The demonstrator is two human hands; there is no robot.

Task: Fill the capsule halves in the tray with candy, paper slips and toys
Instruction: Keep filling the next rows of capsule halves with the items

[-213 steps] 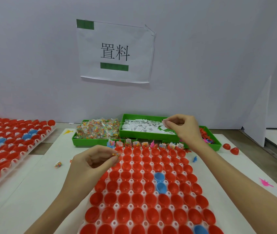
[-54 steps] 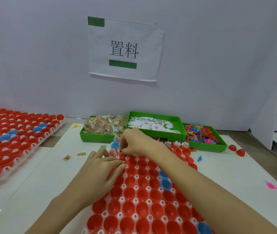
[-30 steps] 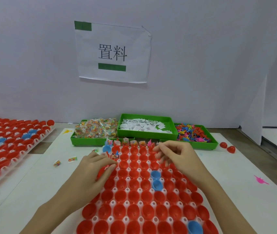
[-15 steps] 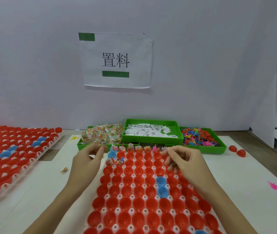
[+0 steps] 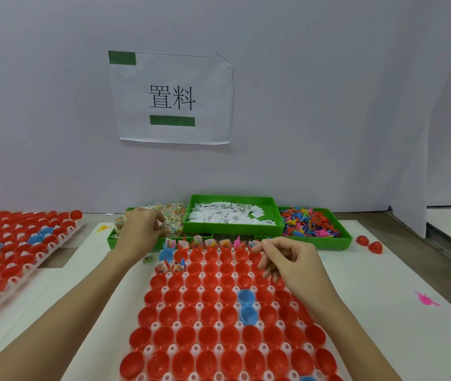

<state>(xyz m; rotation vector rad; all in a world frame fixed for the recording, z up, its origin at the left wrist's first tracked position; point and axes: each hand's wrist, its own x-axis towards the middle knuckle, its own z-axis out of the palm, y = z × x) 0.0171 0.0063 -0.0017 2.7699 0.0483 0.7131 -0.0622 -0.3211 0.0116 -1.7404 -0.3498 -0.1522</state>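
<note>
Left hand (image 5: 139, 232) curled into candy (image 5: 169, 218) bin, grip unclear; right hand (image 5: 287, 264) loosely curled, empty, over capsule tray (image 5: 161, 307).

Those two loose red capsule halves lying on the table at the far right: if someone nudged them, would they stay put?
Probably not. The loose red capsule halves look rounded, so they would likely roll or rock. They seem thin, hollow plastic, probably very light, and the white table looks smooth.

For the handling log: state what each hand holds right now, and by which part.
The left hand is in the candy bin, fingers curled among wrapped candies; whether it grips one cannot be told. The right hand hovers over the capsule tray, nothing visibly held.
</note>
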